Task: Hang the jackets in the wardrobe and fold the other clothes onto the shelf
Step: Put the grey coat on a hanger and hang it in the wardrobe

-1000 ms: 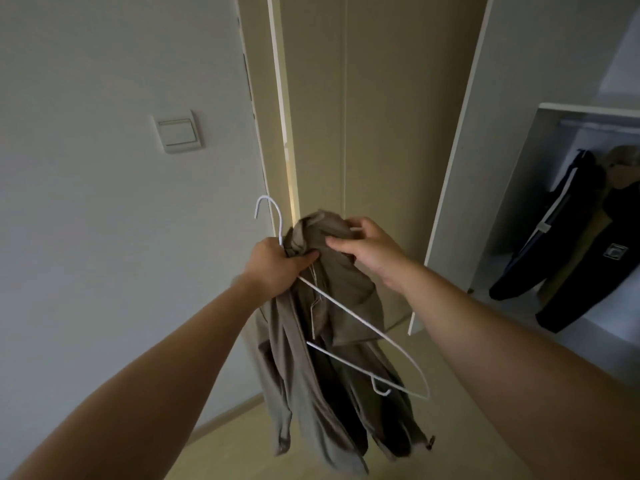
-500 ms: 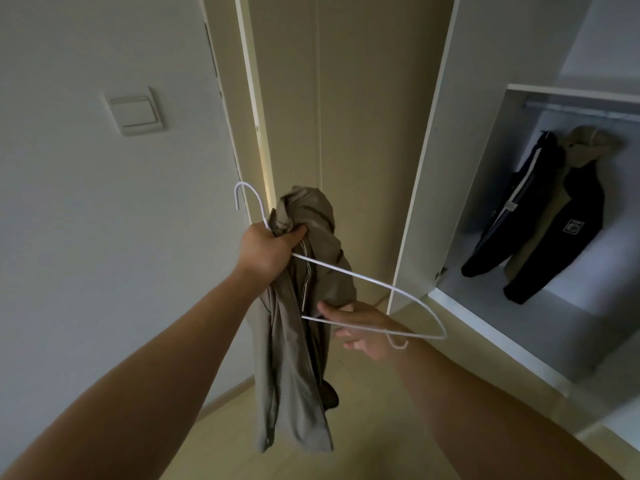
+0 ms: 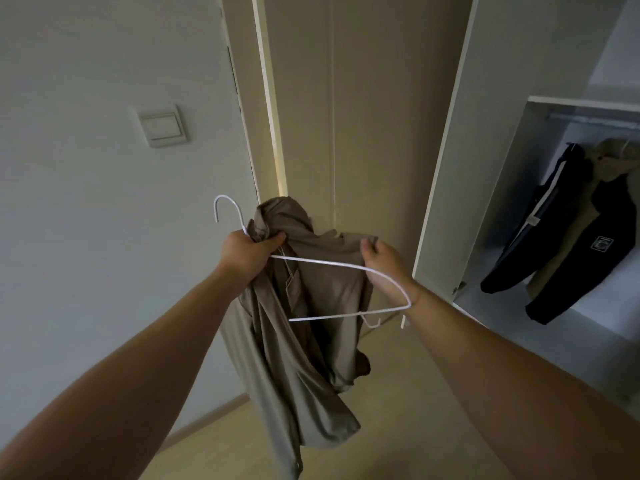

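A khaki jacket (image 3: 311, 306) hangs limp in front of me, bunched at the collar. My left hand (image 3: 246, 252) grips that collar together with the neck of a white wire hanger (image 3: 332, 264), whose hook points up and left. My right hand (image 3: 384, 268) pinches the jacket's shoulder fabric over the hanger's right arm, and the wire crosses my wrist. Most of the hanger lies outside the jacket. The open wardrobe (image 3: 571, 105) is at the right, with a dark jacket (image 3: 575, 244) hanging from its rail.
A wardrobe door (image 3: 460, 150) stands open between me and the hanging space. A beige panel fills the middle, and a grey wall with a light switch (image 3: 162, 125) is at the left. Pale wooden floor lies below.
My right hand rose from the hanger's lower bar to the jacket's shoulder and pulled the fabric out to the right. The left hand kept its grip.
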Tool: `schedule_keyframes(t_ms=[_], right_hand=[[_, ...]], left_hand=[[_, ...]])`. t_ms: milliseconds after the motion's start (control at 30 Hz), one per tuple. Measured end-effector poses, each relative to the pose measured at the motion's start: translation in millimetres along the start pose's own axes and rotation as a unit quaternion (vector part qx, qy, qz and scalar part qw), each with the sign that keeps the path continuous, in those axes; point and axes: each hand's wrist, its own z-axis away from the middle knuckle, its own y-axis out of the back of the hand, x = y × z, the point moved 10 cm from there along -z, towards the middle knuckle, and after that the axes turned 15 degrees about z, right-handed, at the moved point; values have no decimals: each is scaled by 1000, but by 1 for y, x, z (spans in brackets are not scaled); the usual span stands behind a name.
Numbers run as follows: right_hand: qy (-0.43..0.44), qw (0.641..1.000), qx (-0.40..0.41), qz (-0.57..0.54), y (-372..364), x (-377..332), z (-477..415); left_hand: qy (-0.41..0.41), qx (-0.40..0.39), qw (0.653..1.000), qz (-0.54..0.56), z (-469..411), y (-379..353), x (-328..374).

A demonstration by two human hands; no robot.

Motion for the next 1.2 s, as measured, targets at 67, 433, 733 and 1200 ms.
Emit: schedule_keyframes(t_ms=[67, 433, 733, 1200], right_hand=[[32, 999, 26, 10, 22, -14, -10], [93, 995, -27, 23, 90, -47, -15], [118, 973, -67, -184, 116, -62, 21], [42, 929, 174, 324, 198, 121, 11]], left_hand=[[-6, 1, 999, -36, -1, 2, -2], [-81, -22, 969, -233, -4, -36, 15], [-136, -55, 942, -302, 24, -133, 32], [-123, -165, 967, -153, 38, -310, 41]])
